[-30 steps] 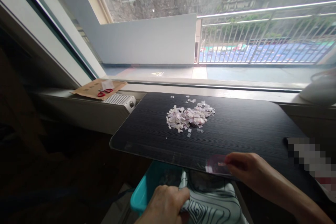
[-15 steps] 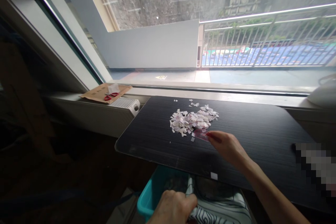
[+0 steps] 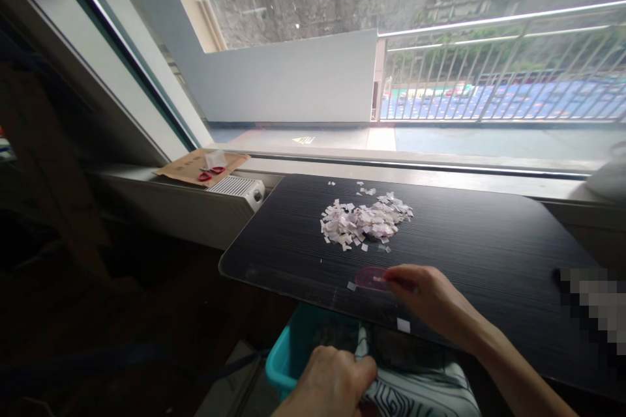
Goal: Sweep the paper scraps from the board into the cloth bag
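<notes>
My right hand (image 3: 420,287) pinches a thin, see-through pink plastic piece (image 3: 368,278) with a rounded outline, low over the black table (image 3: 274,241). Beside its left edge lies one small paper scrap (image 3: 351,286). Beyond it spreads a heap of white paper scraps (image 3: 364,221), with a few loose bits around it. Below the table edge, my left hand (image 3: 337,374) is closed on the edge of a pale cloth (image 3: 415,388) with black swirling lines, whose full shape is hidden. A turquoise bin (image 3: 283,358) stands just left of that cloth.
Red-handled scissors (image 3: 211,173) rest on a brown paper envelope (image 3: 178,168) on the sill at left, near a white radiator (image 3: 239,189). A white square (image 3: 403,325) lies at the table's front edge. A blurred-out object (image 3: 599,303) is at right.
My right hand has drawn the pink plastic piece away from the heap, toward the table's front edge. A small scrap now lies by it. My left hand keeps its hold on the cloth.
</notes>
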A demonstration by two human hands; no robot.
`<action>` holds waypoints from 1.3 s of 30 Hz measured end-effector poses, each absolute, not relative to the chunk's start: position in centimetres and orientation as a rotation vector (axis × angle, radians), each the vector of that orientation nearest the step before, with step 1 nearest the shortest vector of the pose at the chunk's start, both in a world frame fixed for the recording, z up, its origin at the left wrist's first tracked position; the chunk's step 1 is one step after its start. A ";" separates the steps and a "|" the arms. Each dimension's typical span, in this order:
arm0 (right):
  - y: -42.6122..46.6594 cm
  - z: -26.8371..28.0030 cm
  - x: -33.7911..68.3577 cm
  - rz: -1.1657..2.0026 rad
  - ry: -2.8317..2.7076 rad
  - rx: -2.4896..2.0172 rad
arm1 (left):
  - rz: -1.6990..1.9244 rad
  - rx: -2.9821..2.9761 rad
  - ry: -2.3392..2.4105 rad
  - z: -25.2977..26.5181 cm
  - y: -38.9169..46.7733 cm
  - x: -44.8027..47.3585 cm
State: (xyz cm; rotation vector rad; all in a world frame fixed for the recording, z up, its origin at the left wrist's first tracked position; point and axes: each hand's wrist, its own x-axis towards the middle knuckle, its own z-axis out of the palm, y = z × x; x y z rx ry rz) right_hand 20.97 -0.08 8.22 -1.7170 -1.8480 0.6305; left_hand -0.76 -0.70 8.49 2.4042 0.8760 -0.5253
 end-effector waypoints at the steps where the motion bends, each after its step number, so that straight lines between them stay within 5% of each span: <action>1: -0.2 8.2 20.8 0.679 -1.868 -1.694 | -0.542 2.398 0.864 8.6 -0.7 -0.6; 8: 0.0 7.8 19.9 0.655 -1.805 -1.664 | -0.528 2.405 0.851 8.9 -0.7 -0.4; 15: -1.8 8.5 20.0 0.949 -1.850 -1.623 | -0.529 2.386 0.871 8.7 -0.9 -0.8; 28: -7.8 7.4 27.9 0.779 -1.664 -1.841 | -0.457 2.352 0.933 8.1 -1.3 -0.9; 39: 1.0 5.2 26.5 0.357 -1.530 -1.830 | -0.578 2.470 0.786 8.3 -1.4 0.5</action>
